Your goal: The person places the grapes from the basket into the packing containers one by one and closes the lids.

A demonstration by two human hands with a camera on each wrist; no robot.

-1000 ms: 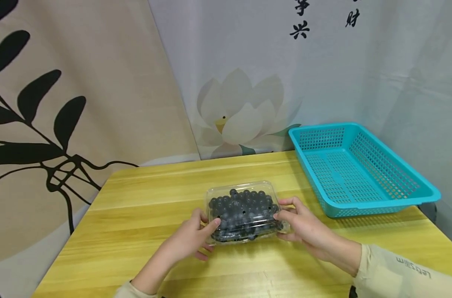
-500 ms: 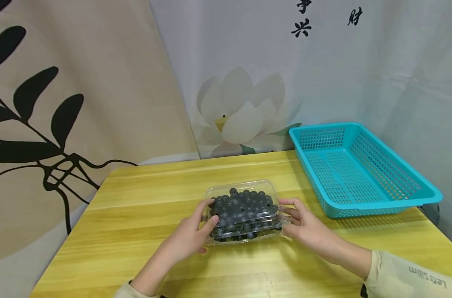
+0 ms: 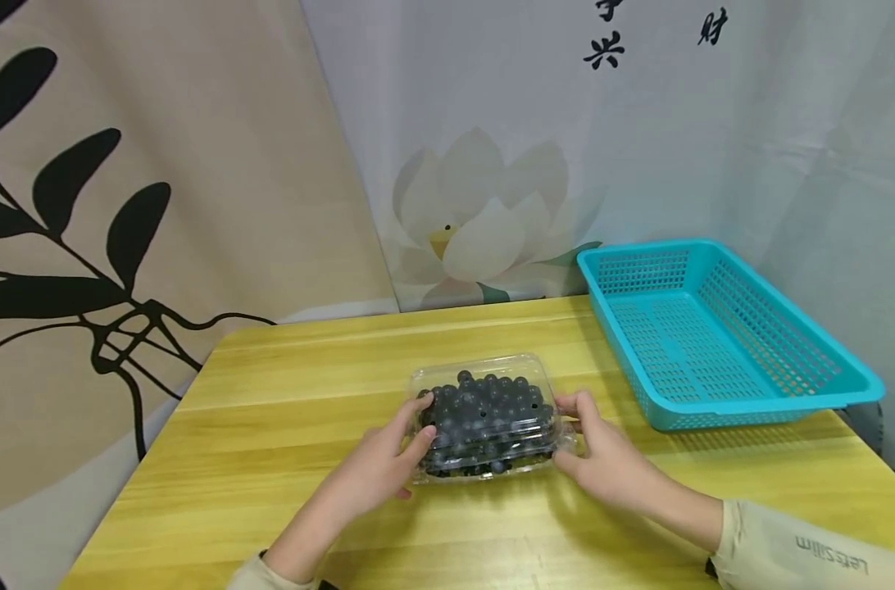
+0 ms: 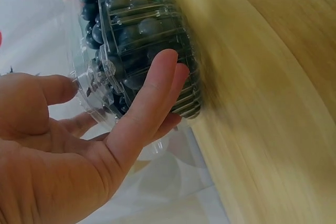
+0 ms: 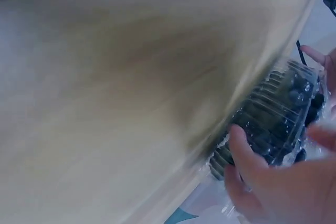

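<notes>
A clear plastic clamshell box (image 3: 506,366), lid down, rests on the table and is filled with dark round berries (image 4: 89,11) that look like blueberries. My left hand (image 3: 377,467) grips its left end, thumb and forefinger near the lid's edge; in the left wrist view other fingers lie along the ribbed side. At the right end, my right hand (image 3: 610,463) holds the box between the thumb, low at the near corner, and fingers farther back. The right wrist view shows the right hand (image 5: 289,187) against the ribbed side, partly blurred.
A turquoise perforated basket (image 3: 772,406) stands at the right rear of the wooden table (image 3: 270,410), overhanging the right edge slightly. Behind the table hangs a printed cloth (image 3: 484,82) with a lotus, leaves and written characters.
My left forefinger has moved up onto the lid's left edge. My right thumb has slid off the lid to the box's near right corner. The box stays almost in place.
</notes>
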